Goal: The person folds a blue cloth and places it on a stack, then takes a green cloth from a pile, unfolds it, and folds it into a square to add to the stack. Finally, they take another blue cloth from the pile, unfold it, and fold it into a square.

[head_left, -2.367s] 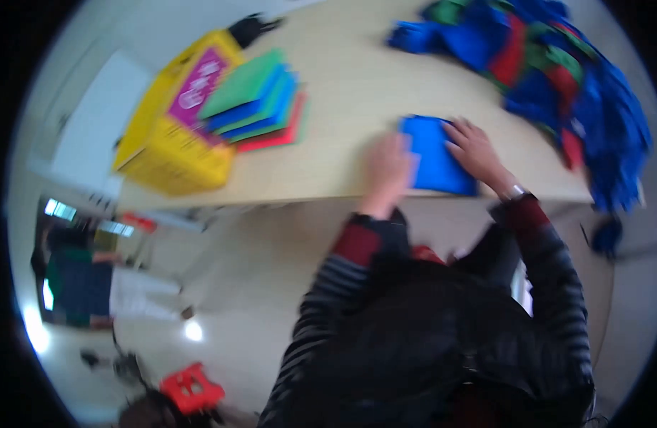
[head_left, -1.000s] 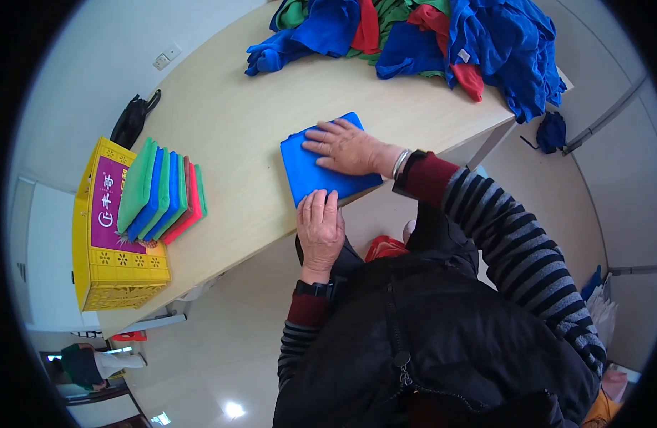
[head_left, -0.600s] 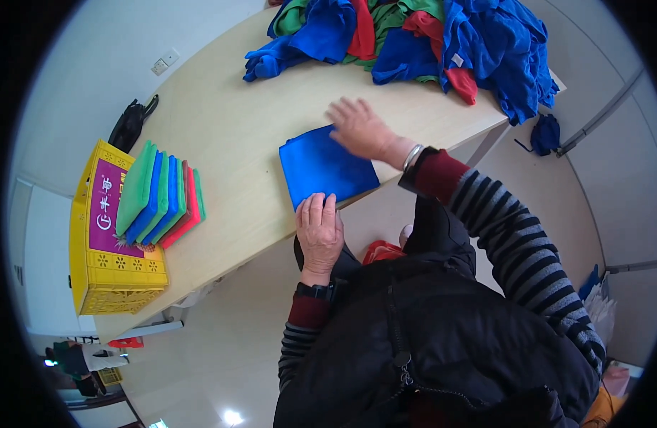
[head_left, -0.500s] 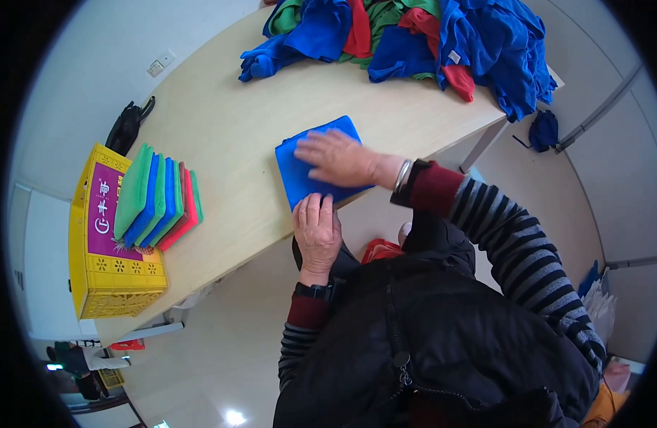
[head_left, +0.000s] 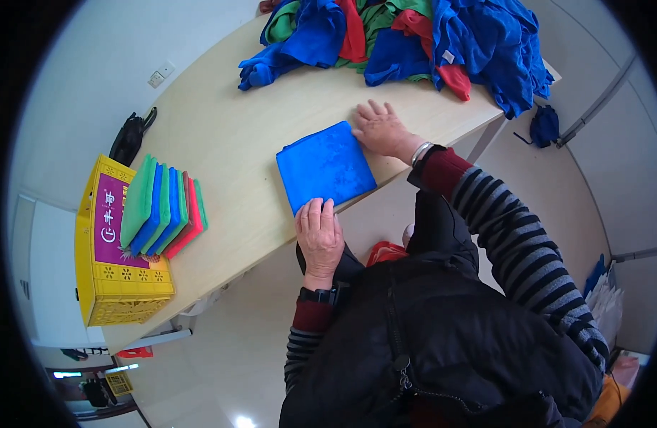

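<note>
head view, looking down: a person in a dark vest and striped sleeves stands at a pale wooden table. a folded blue cloth, a neat flat square, lies near the table's front edge. the left hand rests open and flat, fingertips on the cloth's near edge. the right hand lies open with fingers spread on the table, touching the cloth's far right corner. neither hand grips anything.

the cloth looks soft, light and limp; it would likely sag if lifted by one corner, so taking it by two opposite edges, or with a palm slid underneath, seems the safer hold.

at the table's far end sits a loose heap of blue, red and green cloths. at the left, a yellow plastic crate carries a magenta rectangular label on top, with a row of folded green, blue and red cloths leaning on it.
</note>
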`<control>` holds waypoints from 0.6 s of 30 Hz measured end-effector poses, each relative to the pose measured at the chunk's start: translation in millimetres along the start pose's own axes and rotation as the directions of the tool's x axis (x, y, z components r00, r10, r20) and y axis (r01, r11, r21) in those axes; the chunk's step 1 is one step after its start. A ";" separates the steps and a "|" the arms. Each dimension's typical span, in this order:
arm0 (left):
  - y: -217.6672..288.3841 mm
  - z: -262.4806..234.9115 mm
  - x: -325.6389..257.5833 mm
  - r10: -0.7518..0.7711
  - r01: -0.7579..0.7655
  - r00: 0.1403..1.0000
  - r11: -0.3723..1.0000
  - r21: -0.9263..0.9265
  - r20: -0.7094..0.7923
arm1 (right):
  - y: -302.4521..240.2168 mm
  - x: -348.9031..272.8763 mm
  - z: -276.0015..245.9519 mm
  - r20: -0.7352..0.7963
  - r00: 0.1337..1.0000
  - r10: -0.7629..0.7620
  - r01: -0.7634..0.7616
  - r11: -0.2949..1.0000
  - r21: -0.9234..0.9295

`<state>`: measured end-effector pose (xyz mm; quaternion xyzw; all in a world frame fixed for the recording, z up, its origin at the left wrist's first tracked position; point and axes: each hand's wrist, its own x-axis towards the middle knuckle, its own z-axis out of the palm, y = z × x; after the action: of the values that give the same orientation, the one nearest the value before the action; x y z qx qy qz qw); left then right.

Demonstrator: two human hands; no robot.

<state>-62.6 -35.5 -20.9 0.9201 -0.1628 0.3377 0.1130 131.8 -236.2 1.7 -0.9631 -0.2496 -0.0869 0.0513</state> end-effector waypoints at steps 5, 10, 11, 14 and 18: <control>-0.7 -4.9 -0.9 -0.034 0.035 0.999 0.999 -0.024 0.031 | -23.2 -14.9 -14.9 -0.049 0.995 -0.089 0.091 0.996 0.025; 18.3 2.0 23.3 0.247 -0.223 0.953 0.964 -0.145 0.177 | -48.5 -25.7 -1.4 -0.048 0.947 -0.317 0.320 0.933 0.166; 19.0 5.7 23.8 0.246 -0.215 0.949 0.962 -0.166 0.200 | -50.7 -22.2 -3.2 -0.049 0.948 -0.315 0.319 0.933 0.167; 15.3 11.8 23.3 0.244 -0.196 0.938 0.959 -0.205 0.247 | -59.3 -9.2 -8.9 0.071 0.939 -0.336 0.320 0.931 0.177; 11.1 16.3 16.6 0.240 -0.180 0.937 0.955 -0.237 0.255 | -95.3 8.9 -10.3 0.113 0.919 -0.379 0.347 0.909 0.229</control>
<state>-45.3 -54.6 -21.0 0.9187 -0.3099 0.1947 0.1485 91.3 -150.5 18.8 -0.8930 -0.4355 0.0062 0.1135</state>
